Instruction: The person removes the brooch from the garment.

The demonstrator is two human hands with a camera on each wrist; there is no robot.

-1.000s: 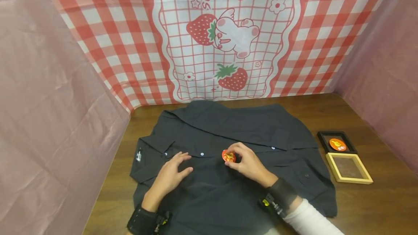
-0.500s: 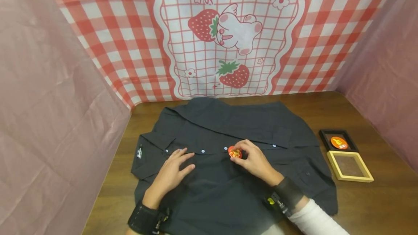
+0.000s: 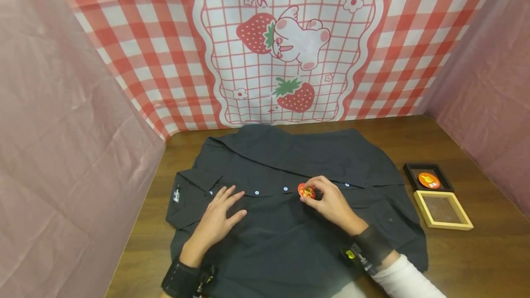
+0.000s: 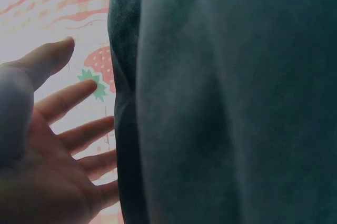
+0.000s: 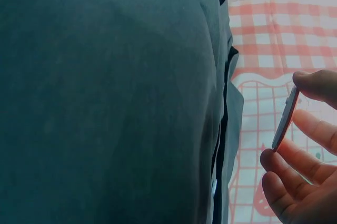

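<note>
A dark grey button-up shirt (image 3: 265,233) lies spread out, its collar to the left and a row of pale buttons running across it. My right hand (image 3: 333,203) pinches a round red badge (image 3: 305,191) over the shirt, just right of a button (image 3: 285,189). Seen edge-on in the right wrist view, the badge (image 5: 286,118) sits between thumb and fingertips, apart from the cloth. Fingers spread, my left hand (image 3: 217,220) is over the shirt near the collar and holds nothing. The left wrist view has that hand (image 4: 58,155) palm-side, beside the cloth.
At the right of the wooden table (image 3: 492,261) lies a black frame (image 3: 409,179) with an orange round badge (image 3: 429,180) in it. A pale yellow frame (image 3: 449,226) adjoins it. Behind hangs a red-checked strawberry cloth (image 3: 165,68); pink drapes (image 3: 74,151) flank both sides.
My right hand has moved to the right along the button row with the badge, uncovering a button on its left. The left hand has hardly moved.
</note>
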